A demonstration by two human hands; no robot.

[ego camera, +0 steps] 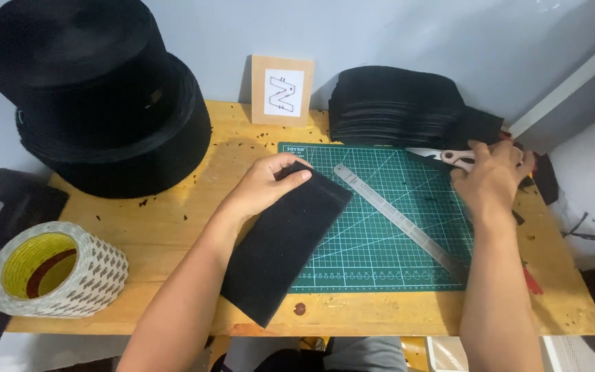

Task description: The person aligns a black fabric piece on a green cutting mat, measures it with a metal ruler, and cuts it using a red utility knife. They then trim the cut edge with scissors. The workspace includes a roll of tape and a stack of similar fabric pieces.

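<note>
My left hand rests flat on the top end of a black rectangular fabric strip that lies slanted across the left edge of a green cutting mat. My right hand is at the mat's far right corner, its fingers touching a pair of scissors with pale pink handles. I cannot see whether the fingers have closed around the handles. A steel ruler lies diagonally on the mat between my two hands.
Large rolls of black webbing stand at the back left of the wooden table. A stack of cut black pieces sits at the back. A wide tape roll lies front left. A small card with a drawing leans on the wall.
</note>
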